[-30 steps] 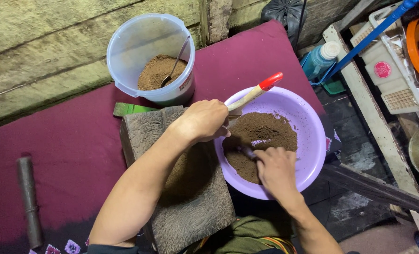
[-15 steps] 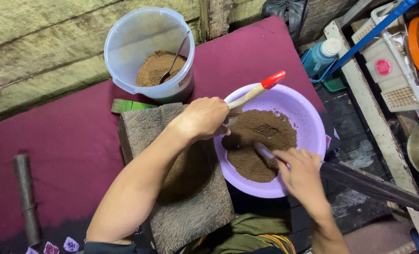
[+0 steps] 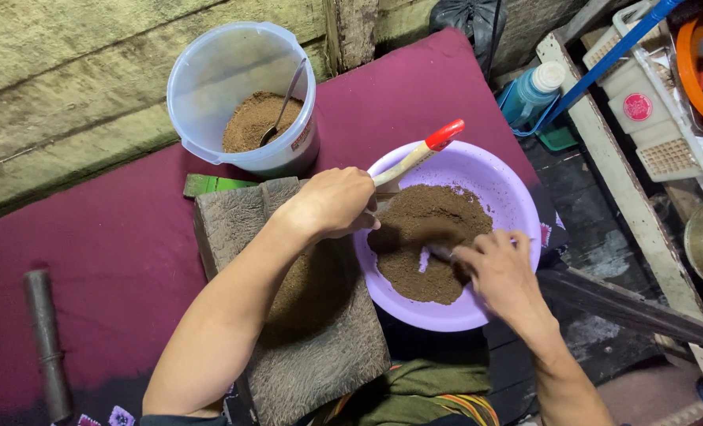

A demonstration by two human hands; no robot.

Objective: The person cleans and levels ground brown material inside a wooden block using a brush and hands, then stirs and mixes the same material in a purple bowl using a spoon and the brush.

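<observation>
A purple bowl [image 3: 503,182] holds a heap of brown powder [image 3: 434,225]. My left hand [image 3: 331,203] grips a brush with a pale wooden handle and red tip [image 3: 419,152], its head down at the bowl's left rim. Reaching into the bowl from the lower right, my right hand [image 3: 503,272] holds a small metal tool [image 3: 440,252] pressed into the powder. Under my left forearm lies a worn wooden block [image 3: 320,339] dusted with brown powder.
A clear plastic bucket [image 3: 245,95] with brown powder and a metal spoon stands at the back. A dark rod [image 3: 47,339] lies on the maroon cloth [image 3: 99,244] at left. A blue-white bottle [image 3: 534,91], white crates and an orange basin crowd the right.
My right hand has shifted inside the bowl, moving the metal tool through the powder toward the middle. My left hand and the brush have stayed put at the bowl's left rim.
</observation>
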